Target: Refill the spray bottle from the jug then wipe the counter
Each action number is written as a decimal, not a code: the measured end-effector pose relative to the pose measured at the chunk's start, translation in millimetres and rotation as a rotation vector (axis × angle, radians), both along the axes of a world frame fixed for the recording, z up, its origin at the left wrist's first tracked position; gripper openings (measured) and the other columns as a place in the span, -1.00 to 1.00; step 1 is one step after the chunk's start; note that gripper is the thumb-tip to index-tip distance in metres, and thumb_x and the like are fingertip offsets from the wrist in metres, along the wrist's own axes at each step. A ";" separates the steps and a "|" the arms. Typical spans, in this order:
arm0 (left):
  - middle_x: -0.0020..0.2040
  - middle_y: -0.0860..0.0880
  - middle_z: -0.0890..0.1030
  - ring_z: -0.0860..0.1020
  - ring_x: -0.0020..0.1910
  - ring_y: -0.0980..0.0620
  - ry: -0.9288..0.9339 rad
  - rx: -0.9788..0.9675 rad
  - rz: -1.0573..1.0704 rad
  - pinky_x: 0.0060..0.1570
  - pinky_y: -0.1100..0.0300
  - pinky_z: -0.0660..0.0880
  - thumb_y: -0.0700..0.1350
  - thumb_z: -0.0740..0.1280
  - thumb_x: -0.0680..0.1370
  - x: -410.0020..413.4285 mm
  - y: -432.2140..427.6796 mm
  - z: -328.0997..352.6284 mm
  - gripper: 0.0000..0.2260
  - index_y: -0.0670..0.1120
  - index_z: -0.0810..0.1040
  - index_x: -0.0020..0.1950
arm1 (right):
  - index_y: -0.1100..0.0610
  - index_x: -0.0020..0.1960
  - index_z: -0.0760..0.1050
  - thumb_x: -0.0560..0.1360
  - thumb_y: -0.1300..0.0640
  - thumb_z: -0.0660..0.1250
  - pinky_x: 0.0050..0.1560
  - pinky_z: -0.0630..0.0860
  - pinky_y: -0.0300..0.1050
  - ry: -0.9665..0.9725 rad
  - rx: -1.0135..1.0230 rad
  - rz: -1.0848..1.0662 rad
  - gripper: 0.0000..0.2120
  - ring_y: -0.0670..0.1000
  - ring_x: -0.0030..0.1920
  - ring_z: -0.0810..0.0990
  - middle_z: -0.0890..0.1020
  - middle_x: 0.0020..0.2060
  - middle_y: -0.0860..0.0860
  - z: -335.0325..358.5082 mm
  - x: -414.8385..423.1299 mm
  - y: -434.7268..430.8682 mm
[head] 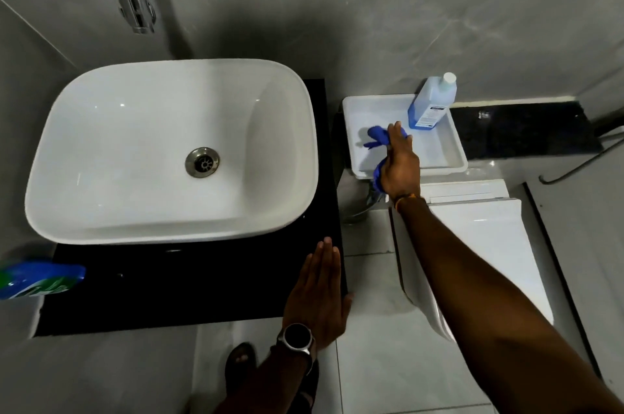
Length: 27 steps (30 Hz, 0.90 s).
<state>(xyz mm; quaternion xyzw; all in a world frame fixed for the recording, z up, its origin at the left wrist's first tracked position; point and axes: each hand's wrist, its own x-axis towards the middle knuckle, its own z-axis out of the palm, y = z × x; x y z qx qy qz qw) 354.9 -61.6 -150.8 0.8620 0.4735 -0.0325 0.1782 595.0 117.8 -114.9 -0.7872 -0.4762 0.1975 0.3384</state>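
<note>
Head view looks down on a white sink (169, 150) set on a black table (189, 285). Right hand (400, 167) reaches out over a white tray (452, 146), its grip clenched around a blue cloth (376, 136). Left hand (319, 292) lies flat and released on the table's right edge, a watch (297, 338) on its wrist. A blue jug (432, 102) with a white cap stands upright in the tray's far corner. At the far left edge, a blue and green bottle (40, 276) is only partly seen.
</note>
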 end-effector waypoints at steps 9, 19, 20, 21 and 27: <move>0.64 -0.23 -0.04 -0.02 0.64 -0.19 0.057 0.002 -0.006 0.53 -0.12 0.02 0.19 0.01 0.64 0.6 1.1 6.7 -0.32 -0.23 -0.01 0.61 | -0.07 0.62 0.19 0.66 -0.30 0.05 0.38 0.17 -0.28 -0.010 -0.020 -0.170 -0.40 -0.01 0.54 0.30 0.21 0.62 -0.03 -21.4 8.8 86.9; 0.63 -0.23 0.07 0.08 0.62 -0.20 0.077 0.033 -0.023 0.52 -0.07 0.08 0.18 -0.02 0.64 1.1 2.6 4.2 -0.35 -0.23 0.09 0.59 | 0.11 0.65 0.06 0.73 0.09 0.05 0.52 0.15 0.36 -0.278 -0.505 0.369 -0.49 0.36 0.61 -0.04 0.01 0.66 0.08 -93.8 21.6 107.4; 0.63 -0.23 0.07 0.09 0.62 -0.20 0.073 0.027 -0.022 0.51 -0.07 0.08 0.18 -0.03 0.64 1.4 2.9 4.1 -0.35 -0.23 0.09 0.59 | 0.11 0.66 0.02 0.73 0.07 0.05 0.53 0.14 0.36 -0.298 -0.532 0.387 -0.48 0.35 0.61 -0.05 -0.01 0.66 0.07 -89.8 21.3 106.6; 0.63 -0.23 0.07 0.10 0.62 -0.20 0.073 0.023 -0.016 0.51 -0.08 0.08 0.19 -0.02 0.64 1.1 3.1 3.8 -0.34 -0.23 0.09 0.59 | 0.10 0.66 -0.01 0.73 0.05 0.04 0.54 0.11 0.35 -0.316 -0.556 0.398 -0.46 0.34 0.61 -0.07 -0.03 0.66 0.06 -93.4 23.4 108.2; 0.63 -0.23 0.05 0.05 0.63 -0.20 0.037 0.051 0.011 0.53 -0.07 0.06 0.18 -0.02 0.65 5.6 2.0 5.6 -0.35 -0.22 0.07 0.60 | 0.07 0.66 -0.02 0.71 0.07 0.08 0.56 -0.03 0.40 -0.273 -0.515 0.359 -0.43 0.30 0.62 -0.10 0.02 0.66 0.05 -73.4 24.6 105.9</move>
